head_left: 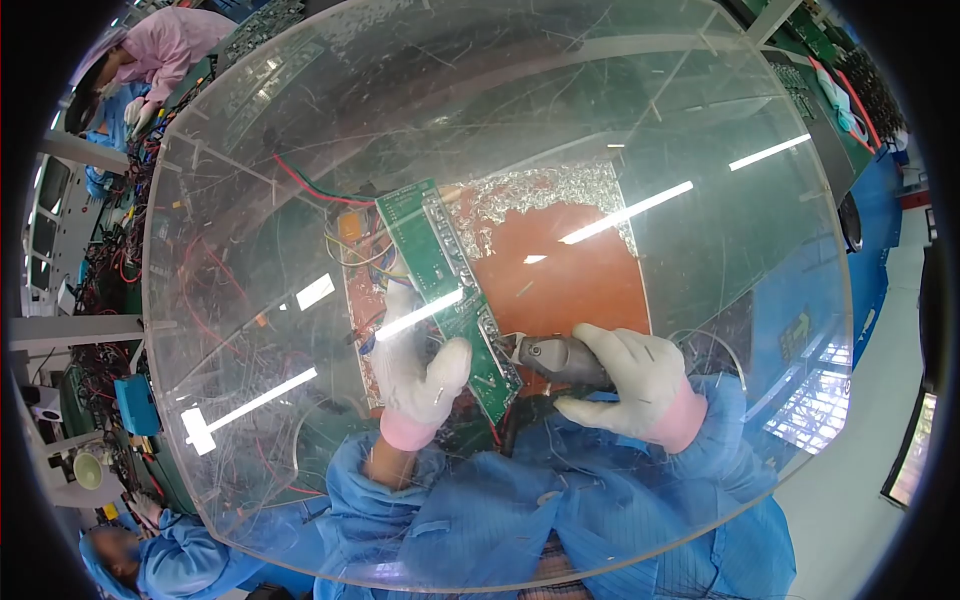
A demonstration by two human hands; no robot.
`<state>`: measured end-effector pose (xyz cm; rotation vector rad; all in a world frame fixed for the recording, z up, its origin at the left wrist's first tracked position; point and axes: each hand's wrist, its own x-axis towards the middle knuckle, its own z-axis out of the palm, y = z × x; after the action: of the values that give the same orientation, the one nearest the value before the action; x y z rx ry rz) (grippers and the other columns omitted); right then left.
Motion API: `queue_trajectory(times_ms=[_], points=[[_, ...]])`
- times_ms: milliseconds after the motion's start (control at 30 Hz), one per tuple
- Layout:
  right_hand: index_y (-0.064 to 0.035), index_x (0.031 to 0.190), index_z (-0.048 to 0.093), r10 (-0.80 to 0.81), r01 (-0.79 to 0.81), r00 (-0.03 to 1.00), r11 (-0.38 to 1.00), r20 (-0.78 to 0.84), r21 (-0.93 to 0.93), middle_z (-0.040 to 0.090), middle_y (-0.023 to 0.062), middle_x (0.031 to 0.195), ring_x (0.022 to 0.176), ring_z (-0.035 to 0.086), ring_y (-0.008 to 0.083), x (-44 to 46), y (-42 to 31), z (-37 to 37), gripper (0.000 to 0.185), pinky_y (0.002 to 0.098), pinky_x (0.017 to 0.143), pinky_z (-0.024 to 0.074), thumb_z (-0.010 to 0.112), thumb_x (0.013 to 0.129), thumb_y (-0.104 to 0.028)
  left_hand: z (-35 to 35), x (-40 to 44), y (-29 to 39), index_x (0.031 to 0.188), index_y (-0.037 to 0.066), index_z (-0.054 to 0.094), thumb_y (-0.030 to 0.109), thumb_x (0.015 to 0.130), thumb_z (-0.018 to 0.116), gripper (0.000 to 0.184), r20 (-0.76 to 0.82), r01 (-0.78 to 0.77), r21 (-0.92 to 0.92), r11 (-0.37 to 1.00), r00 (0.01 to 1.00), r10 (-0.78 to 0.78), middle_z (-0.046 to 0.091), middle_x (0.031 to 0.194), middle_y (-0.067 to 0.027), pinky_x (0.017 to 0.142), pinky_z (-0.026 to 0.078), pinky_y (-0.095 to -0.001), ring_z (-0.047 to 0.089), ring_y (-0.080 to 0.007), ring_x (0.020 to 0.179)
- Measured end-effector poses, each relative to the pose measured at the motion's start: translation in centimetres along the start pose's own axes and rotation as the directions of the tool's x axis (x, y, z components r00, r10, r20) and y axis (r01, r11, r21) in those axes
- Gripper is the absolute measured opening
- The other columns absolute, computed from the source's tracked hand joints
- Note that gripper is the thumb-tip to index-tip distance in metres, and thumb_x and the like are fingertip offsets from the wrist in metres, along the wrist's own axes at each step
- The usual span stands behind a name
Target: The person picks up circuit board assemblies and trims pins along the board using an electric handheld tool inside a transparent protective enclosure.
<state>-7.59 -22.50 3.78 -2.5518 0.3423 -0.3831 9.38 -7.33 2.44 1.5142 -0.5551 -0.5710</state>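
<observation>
Through a clear plastic shield I see a long green circuit board (437, 275), held at a slant above the work surface. My left hand (412, 365), in a white glove, grips its left edge, with the thumb near the lower part and the other fingers partly hidden by the board. My right hand (635, 385), also gloved, is closed round a dark grey air nipper (565, 358). The nipper's metal head sits against or very near the board's lower right edge; actual contact I cannot tell. Coloured wires (365, 250) lie behind the board's upper left side.
An orange-brown mat (565, 270) lies beneath, its far part covered with shiny metal clippings (545, 190). The scratched clear shield (500, 90) spans the work area and carries light reflections. Two other people (175, 45) work at the left, beside a bench of tangled wires (105, 240).
</observation>
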Motion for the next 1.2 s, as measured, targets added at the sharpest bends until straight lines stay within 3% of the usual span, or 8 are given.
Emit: queue_trajectory(times_ms=[233,433,600,733,767,900,1200], points=[[-0.0018,0.109,0.060,0.009,-0.009,1.000,1.000,0.024,0.010,0.066,0.0085,0.080,0.064,0.062,0.0232,0.0,-0.2,0.1,0.057,0.0291,0.059,0.0483,0.079,0.061,-0.027,-0.2,-0.1,-0.7,0.140,-0.002,0.035,0.020,0.073,0.062,0.076,0.001,-0.069,-0.009,0.998,0.998,0.069,0.052,0.128,-0.0152,0.093,0.039,-0.0337,0.050,-0.0244,0.106],[-0.0014,0.108,0.060,0.006,-0.006,1.000,0.999,0.003,0.045,0.066,0.0089,0.081,0.064,0.062,0.0235,-0.1,-0.1,0.0,0.057,0.0291,0.059,0.0486,0.080,0.061,-0.026,-0.1,-0.1,0.3,0.139,-0.003,0.036,0.017,0.072,0.061,0.074,0.021,-0.009,-0.025,1.000,1.000,0.009,0.050,0.130,-0.0152,0.094,0.038,-0.0340,0.049,-0.0246,0.107],[-0.0011,0.107,0.060,0.018,-0.019,1.000,0.999,0.020,0.045,0.066,0.0090,0.081,0.064,0.062,0.0235,0.3,-0.3,-0.1,0.056,0.0288,0.059,0.0485,0.080,0.060,-0.025,-0.2,0.0,0.1,0.139,-0.004,0.036,0.017,0.072,0.061,0.073,0.067,-0.041,0.061,0.997,0.997,0.037,0.049,0.132,-0.0153,0.095,0.038,-0.0339,0.049,-0.0246,0.108],[-0.0008,0.107,0.061,0.002,-0.002,1.000,0.998,-0.010,0.056,0.066,0.0091,0.080,0.064,0.062,0.0231,0.1,0.0,0.2,0.056,0.0284,0.058,0.0481,0.080,0.060,-0.024,-0.1,0.1,-1.2,0.125,-0.003,0.051,0.031,0.077,0.063,0.060,-0.077,-0.170,0.158,0.973,0.980,0.184,0.064,0.104,-0.0114,0.082,0.046,-0.0304,0.059,-0.0182,0.089],[-0.0008,0.107,0.061,0.001,0.000,1.000,0.998,-0.010,0.056,0.066,0.0091,0.080,0.064,0.062,0.0231,0.2,0.0,0.1,0.056,0.0284,0.058,0.0481,0.080,0.060,-0.024,-0.1,0.1,-1.0,0.125,-0.003,0.051,0.031,0.077,0.063,0.060,-0.078,-0.171,0.158,0.972,0.980,0.185,0.064,0.104,-0.0114,0.082,0.046,-0.0304,0.059,-0.0182,0.089],[-0.0004,0.106,0.061,0.025,-0.024,1.000,0.999,-0.013,0.041,0.066,0.0093,0.079,0.063,0.061,0.0227,0.4,-0.2,-0.3,0.055,0.0280,0.057,0.0477,0.080,0.060,-0.023,0.1,0.1,0.3,0.139,-0.004,0.035,0.016,0.070,0.058,0.075,0.043,-0.009,-0.064,0.998,0.999,0.012,0.049,0.131,-0.0154,0.094,0.038,-0.0335,0.049,-0.0244,0.107],[-0.0003,0.106,0.061,0.006,-0.004,0.999,0.998,-0.032,0.059,0.066,0.0104,0.080,0.062,0.060,0.0234,0.1,0.0,0.5,0.055,0.0285,0.057,0.0474,0.081,0.059,-0.022,-0.2,-0.2,0.7,0.138,-0.003,0.036,0.016,0.070,0.058,0.074,0.027,-0.003,0.039,0.999,1.000,0.002,0.049,0.132,-0.0149,0.090,0.041,-0.0326,0.052,-0.0238,0.102]])
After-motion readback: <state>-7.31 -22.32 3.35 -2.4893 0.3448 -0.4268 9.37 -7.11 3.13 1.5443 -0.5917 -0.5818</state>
